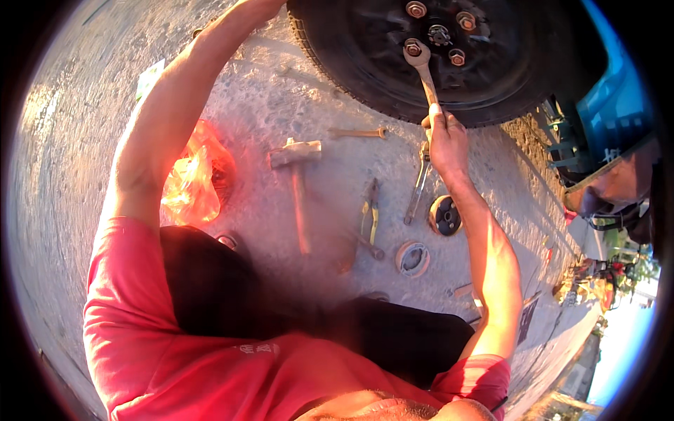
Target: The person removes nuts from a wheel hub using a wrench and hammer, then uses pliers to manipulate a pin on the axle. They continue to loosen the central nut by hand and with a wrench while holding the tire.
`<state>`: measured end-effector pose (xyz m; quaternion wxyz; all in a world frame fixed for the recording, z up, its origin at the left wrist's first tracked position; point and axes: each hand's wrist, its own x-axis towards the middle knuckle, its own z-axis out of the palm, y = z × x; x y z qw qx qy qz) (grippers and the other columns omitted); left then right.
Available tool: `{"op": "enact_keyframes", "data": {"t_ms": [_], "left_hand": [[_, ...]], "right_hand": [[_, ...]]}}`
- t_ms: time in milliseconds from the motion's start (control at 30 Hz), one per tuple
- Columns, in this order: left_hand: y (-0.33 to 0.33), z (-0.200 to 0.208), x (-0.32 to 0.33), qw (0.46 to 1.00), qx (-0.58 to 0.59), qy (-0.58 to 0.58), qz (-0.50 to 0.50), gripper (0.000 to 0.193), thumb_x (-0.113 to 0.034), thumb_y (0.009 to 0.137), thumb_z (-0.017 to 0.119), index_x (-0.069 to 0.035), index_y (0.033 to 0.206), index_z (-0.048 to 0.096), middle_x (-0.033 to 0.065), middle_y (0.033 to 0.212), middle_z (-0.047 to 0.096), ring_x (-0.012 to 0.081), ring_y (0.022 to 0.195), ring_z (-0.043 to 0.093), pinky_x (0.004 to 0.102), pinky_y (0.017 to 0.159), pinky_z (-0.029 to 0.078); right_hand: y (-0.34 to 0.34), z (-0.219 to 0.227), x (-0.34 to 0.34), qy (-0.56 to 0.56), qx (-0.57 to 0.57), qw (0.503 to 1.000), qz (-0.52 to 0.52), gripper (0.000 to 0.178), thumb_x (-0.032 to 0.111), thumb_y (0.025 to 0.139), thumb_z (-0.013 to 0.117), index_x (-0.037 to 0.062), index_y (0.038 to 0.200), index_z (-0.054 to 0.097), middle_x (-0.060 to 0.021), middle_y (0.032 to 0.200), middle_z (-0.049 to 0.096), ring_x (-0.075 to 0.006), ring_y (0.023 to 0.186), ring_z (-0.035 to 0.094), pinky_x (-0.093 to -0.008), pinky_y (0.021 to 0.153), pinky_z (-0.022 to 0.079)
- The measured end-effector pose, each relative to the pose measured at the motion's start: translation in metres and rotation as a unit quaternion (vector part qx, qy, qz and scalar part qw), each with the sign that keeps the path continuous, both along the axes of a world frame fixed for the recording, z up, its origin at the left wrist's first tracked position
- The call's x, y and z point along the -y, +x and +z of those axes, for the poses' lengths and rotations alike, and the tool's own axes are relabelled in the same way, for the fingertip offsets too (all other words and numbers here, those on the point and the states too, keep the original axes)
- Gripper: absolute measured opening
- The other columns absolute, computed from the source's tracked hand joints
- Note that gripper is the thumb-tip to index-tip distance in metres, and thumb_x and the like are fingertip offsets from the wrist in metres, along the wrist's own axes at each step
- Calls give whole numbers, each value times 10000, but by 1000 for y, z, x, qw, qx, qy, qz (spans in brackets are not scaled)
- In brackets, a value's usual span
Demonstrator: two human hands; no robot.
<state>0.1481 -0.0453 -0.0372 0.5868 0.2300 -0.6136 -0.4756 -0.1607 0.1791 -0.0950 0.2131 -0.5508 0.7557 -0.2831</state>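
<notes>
A combination wrench (425, 78) is gripped in my right hand (447, 144), fingers wrapped round its lower end. Its upper end sits around a rusty wheel nut (413, 49) on the black wheel (365, 59). Other nuts (457, 57) surround the hub centre (439, 35). My left forearm (179, 84) reaches up past the top edge beside the tyre, and the hand lies beyond the picture. Under my right hand, a long metal tool (417, 193) rests on the ground, partly hidden.
On the concrete lie a hammer (300, 203), a small wrench (358, 132), yellow-handled pliers (372, 214), a black round part (445, 215) and a pale ring (413, 259). An orange-red plastic bag (196, 175) sits left of them. Blue bodywork (618, 105) stands right of the wheel.
</notes>
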Motion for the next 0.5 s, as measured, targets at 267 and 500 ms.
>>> {"op": "enact_keyframes", "data": {"t_ms": [267,500], "left_hand": [[3,-3,-10,1000,-6,21,-10,701,-473,952,681,-37,1456,463,108,1376,584,210,1264,529,373,1092,409],[3,-5,-10,999,-10,46,0,709,-456,958,678,-39,1481,441,124,1414,564,236,1297,518,379,1118,393]], "right_hand": [[-75,52,-27,-71,-204,976,9,582,527,1022,510,-12,867,665,-183,738,634,-314,724,615,-451,698,465],[-80,119,-10,5,-318,944,92,570,495,1035,473,-43,909,611,-292,887,646,-495,887,627,-519,771,483]]}}
